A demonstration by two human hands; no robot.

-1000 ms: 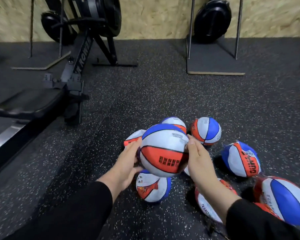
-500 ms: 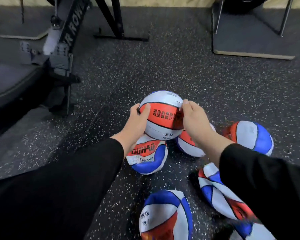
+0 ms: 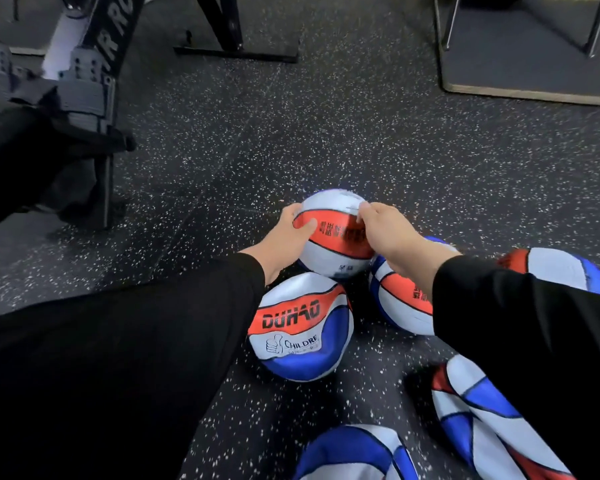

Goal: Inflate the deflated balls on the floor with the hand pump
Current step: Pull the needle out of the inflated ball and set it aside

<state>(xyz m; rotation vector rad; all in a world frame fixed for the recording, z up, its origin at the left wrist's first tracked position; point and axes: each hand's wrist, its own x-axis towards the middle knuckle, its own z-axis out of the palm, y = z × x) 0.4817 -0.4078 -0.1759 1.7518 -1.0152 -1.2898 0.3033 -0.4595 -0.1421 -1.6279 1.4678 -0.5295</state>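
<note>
A round red, white and blue ball (image 3: 333,247) sits low at the far edge of a cluster of balls, held between both hands. My left hand (image 3: 284,237) grips its left side, thumb curled over the red panel. My right hand (image 3: 388,233) grips its right side from above. Nearer me lie a dented ball marked DUHAO (image 3: 300,327), a ball (image 3: 400,303) partly under my right forearm, and flattened ones at the right (image 3: 561,268) and lower right (image 3: 482,417). No pump is in view.
Speckled black rubber floor (image 3: 326,140) stretches ahead. A rowing machine's rail and foot (image 3: 94,81) stand at the left. A grey platform (image 3: 534,71) with metal legs is at the far right. Another ball (image 3: 354,452) lies at the bottom edge.
Both hands have carried the round ball forward and down to the floor at the far side of the cluster. My head has tilted down and moved closer.
</note>
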